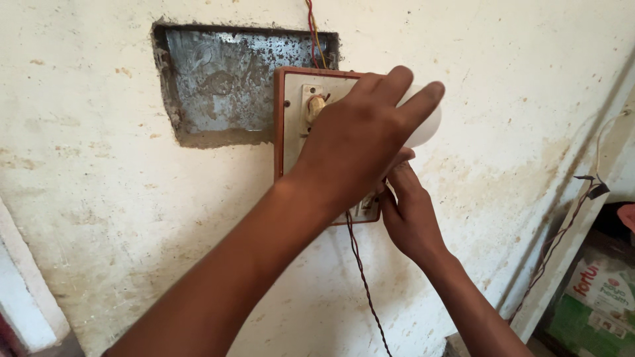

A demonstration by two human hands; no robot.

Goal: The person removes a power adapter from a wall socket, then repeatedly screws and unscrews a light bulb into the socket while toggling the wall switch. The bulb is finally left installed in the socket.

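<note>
A switchboard panel [291, 125] with a brown wooden rim and a cream face hangs out of a metal wall recess [218, 82]. My left hand [360, 142] covers its middle and grips a white bulb [426, 125] that sticks out to the right of the board. Just below, my right hand [407, 215] reaches up, its fingers touching the board's lower right corner under the bulb. A cream fitting [314, 106] shows on the board's upper left. What the right fingers pinch is hidden.
Red and yellow wires [313, 33] run up from the board, and a dark twisted wire [360, 271] hangs below it. The wall [106, 198] is stained plaster. At the right stand a white frame with a loose cable [582, 192] and a green-and-white carton [598, 304].
</note>
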